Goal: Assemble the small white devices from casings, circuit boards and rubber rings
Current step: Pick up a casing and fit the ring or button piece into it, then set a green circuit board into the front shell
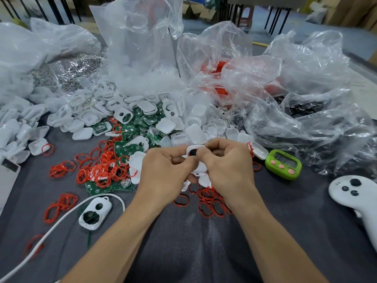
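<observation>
Now your left hand and right hand pinch the casing near the timer; probably light, slick: hold its edges.

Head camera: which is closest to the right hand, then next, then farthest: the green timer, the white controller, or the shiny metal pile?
1. Green timer, just to the right of the right hand.
2. White controller, farther out on the right.
3. Shiny metal pile, far back on the left.
</observation>
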### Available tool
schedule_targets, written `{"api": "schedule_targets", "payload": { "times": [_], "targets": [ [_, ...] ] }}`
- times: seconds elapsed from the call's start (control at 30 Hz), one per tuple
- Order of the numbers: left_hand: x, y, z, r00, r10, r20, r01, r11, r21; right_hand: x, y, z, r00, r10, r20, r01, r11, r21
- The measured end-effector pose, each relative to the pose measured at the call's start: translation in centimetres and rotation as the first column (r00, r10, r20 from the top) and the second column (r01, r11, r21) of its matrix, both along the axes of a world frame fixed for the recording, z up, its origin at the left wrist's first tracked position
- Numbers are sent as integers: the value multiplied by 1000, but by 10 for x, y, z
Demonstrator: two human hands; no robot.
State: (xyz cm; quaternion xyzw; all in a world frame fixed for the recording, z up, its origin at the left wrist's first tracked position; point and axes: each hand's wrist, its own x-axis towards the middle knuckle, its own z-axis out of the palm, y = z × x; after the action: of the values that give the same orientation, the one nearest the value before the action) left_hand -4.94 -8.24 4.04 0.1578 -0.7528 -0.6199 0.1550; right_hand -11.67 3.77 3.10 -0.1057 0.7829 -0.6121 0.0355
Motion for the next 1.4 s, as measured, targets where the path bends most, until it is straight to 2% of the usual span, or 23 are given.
{"api": "schedule_targets", "payload": {
  "times": [0.17,0.4,0.63,0.73,0.87,0.97,1.0,1.07,1.13,1.2,1.27,1.4],
  "targets": [
    [3,-2,-1,1000,-10,-22,9,998,-58,0,0,1,996,76,44,-74,996,-41],
    [3,-3,-2,1000,2,-28,-4,998,-65,-2,-2,-2,1000,22,-19,-21,1000,22],
    [5,0,-1,999,-13,-37,11,998,-65,-6,5,-1,979,164,118,-155,985,-79],
    [7,0,-1,999,-36,-32,34,997,-75,-7,5,-1,984,164,67,-160,986,-54],
    [5,-3,-2,999,12,-38,-16,995,-94,-6,1,-1,985,172,25,-173,985,25],
    [1,-11,1,989,134,-64,-138,988,-73,-11,6,1,994,104,28,-102,992,-73],
    [-1,-17,2,978,197,-72,-200,979,-32,-14,10,1,998,53,-25,-54,997,-59],
    [-3,-30,2,946,314,-86,-307,948,80,-18,17,-1,985,36,-166,-4,982,186],
    [-4,-40,1,919,383,-94,-369,919,143,-14,16,-2,957,199,-212,-76,874,480],
    [-5,-43,-1,914,398,-85,-381,910,165,-9,9,-6,915,335,-223,-132,773,620],
    [-4,-43,-3,921,383,-71,-364,912,190,-6,3,-4,921,318,-224,-103,756,647],
    [-5,-47,1,908,416,-59,-399,898,186,-10,4,-4,958,112,-264,47,847,529]
  ]
}}
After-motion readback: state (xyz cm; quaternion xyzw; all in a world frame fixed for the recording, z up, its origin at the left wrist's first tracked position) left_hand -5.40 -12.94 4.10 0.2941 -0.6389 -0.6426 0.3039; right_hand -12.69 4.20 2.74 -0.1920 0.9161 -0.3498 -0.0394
